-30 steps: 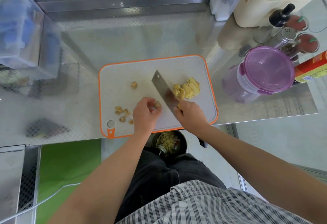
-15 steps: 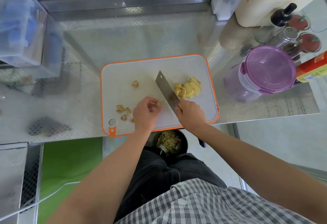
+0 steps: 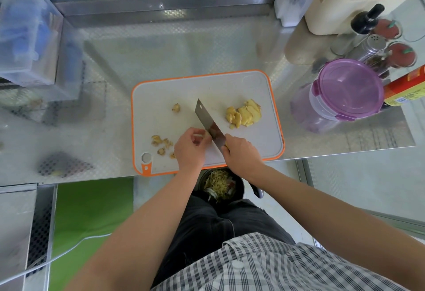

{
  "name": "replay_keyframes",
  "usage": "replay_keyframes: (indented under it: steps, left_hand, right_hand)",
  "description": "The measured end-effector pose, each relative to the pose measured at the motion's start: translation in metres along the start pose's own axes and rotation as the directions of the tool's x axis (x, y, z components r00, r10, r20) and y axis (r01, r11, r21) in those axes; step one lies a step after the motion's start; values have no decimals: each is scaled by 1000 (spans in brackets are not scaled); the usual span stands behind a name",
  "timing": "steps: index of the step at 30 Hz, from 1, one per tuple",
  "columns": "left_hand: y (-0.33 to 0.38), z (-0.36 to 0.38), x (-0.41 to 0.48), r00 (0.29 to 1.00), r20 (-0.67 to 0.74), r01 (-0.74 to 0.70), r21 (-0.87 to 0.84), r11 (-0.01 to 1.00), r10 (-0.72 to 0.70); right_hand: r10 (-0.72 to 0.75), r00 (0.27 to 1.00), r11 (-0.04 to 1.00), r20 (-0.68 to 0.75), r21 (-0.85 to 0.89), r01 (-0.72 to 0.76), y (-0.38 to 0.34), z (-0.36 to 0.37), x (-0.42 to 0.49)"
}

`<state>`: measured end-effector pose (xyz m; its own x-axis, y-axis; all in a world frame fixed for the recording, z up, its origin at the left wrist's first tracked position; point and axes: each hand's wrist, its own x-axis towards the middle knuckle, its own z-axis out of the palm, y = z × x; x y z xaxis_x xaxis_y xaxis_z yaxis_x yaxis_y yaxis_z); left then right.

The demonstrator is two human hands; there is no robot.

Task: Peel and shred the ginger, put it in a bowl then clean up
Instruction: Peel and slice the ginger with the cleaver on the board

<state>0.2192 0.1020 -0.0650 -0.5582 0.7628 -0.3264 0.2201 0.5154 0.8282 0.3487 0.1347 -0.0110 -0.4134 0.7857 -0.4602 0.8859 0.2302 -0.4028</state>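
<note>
Head view:

- A rectangular white plastic cutting board [image 3: 230, 88] with rounded corners and an orange rim is seen on a steel counter [image 3: 161, 49] with an embossed, patterned surface.
- The right hand [image 3: 241, 155] is closed around the handle of a cleaver [image 3: 208, 122]; the flat, rectangular metal blade, with a small hole near its far corner, points toward 11 o'clock.
- The left hand [image 3: 189, 150] is curled, fingertips pinched against the blade's left face; whether a ginger piece is held there cannot be told.
- Pale yellow peeled ginger slices [image 3: 245, 114] are piled at 3 o'clock on the board, apart from the blade.
- Brownish peel scraps [image 3: 161, 143] are scattered at 8 o'clock; one small knobbly ginger piece [image 3: 176, 107] lies at 10 o'clock.
- A round dark bin [image 3: 220, 187] with pale shreds is noted below the counter edge, at 6 o'clock.
- A translucent container with a purple clip lid [image 3: 349, 88] stands at 3 o'clock.
- Label writing on the red and yellow bottle [image 3: 407, 88] is too small to read.
</note>
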Motion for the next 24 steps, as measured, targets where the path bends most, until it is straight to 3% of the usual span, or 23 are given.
replay_keyframes:
  steps: [6, 10, 24]
  left_hand:
    - [6, 6, 0, 974, -55, 207, -189, 960, -221]
    - [5, 6, 2, 957, -38, 272, -230, 934, -288]
    - [7, 2, 3, 945, 1, 314, -289, 904, -328]
  right_hand:
    - [-41, 995, 999, -85, -8, 41, 1, -14, -2]
    - [-65, 997, 997, -36, -48, 64, 2, -14, -6]
    - [-48, 998, 986, 41, -155, 54, -1, -19, -8]
